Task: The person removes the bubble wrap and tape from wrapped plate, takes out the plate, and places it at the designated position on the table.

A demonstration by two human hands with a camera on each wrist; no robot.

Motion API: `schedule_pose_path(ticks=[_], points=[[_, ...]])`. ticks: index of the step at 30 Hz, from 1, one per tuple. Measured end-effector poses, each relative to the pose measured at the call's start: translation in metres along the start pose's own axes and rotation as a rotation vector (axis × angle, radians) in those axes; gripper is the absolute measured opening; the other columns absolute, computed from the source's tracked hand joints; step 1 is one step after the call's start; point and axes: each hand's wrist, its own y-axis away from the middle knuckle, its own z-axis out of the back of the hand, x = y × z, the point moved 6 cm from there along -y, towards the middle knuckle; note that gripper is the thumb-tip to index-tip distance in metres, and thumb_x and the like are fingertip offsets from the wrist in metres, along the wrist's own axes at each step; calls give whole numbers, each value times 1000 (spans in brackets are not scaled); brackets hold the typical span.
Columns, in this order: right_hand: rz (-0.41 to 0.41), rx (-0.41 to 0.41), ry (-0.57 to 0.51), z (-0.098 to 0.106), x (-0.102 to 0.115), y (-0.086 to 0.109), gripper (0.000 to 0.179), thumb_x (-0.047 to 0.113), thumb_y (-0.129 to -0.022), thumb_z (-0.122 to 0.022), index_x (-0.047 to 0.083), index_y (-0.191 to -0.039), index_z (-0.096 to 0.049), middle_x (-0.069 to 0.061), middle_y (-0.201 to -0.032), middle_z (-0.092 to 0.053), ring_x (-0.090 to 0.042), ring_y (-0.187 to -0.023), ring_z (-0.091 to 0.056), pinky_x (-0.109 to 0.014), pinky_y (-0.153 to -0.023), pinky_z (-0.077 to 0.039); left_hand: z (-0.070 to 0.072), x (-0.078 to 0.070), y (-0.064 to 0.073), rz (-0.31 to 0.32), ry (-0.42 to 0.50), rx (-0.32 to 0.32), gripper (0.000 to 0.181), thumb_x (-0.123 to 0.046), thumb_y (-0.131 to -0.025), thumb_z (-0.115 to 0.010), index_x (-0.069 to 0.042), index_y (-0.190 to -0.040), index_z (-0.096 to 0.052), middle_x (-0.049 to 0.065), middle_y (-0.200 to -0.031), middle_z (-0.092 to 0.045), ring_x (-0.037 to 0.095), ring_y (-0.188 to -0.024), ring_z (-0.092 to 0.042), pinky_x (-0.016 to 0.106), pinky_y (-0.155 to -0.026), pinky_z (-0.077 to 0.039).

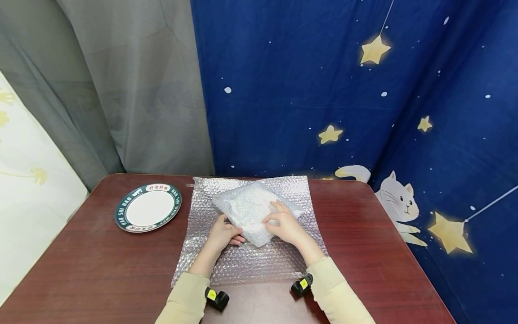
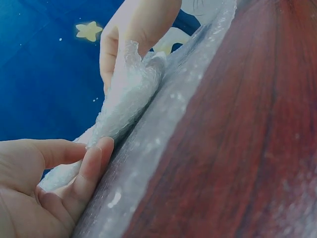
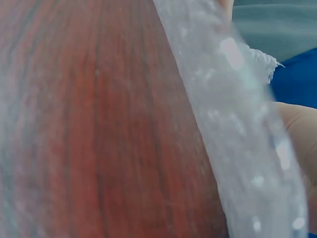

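Note:
A bundle wrapped in bubble wrap [image 1: 248, 204] lies at an angle on a larger flat sheet of bubble wrap [image 1: 259, 265]. Something white shows faintly through its layers. My left hand [image 1: 224, 235] pinches the bundle's near left edge between thumb and fingers; in the left wrist view, the left hand's fingertips [image 2: 101, 148] meet at that edge. On the bundle's right side, my right hand [image 1: 284, 223] grips the wrap with bent fingers. The right wrist view shows only part of the right hand [image 3: 302, 134], mostly hidden behind the sheet's edge.
A round plate [image 1: 149, 209] with a white middle and a dark green lettered rim lies at the left of the reddish-brown wooden table [image 1: 364, 252]. A grey curtain [image 1: 145, 90] and a blue starry curtain [image 1: 283, 90] hang behind the table's far edge.

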Motion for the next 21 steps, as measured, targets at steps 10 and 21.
schedule_pose_path(ticks=[10, 21], points=[[-21, -34, -2, -1, -10, 6, 27, 19, -84, -69, 13, -111, -73, -21, -149, -33, -38, -140, -20, -58, -111, -16, 0, -3, 0, 24, -12, 8, 60, 8, -85, -62, 9, -133, -26, 19, -76, -64, 25, -56, -67, 29, -49, -56], [23, -65, 69, 9, -17, 4, 36, 20, -83, -70, 11, -118, -69, -27, -147, -33, -46, -137, -23, -63, -109, -15, 9, -9, 0, 62, -102, -36, 76, 2, -86, -64, 8, -144, -16, 20, -86, -65, 24, -55, -67, 28, -48, -55]])
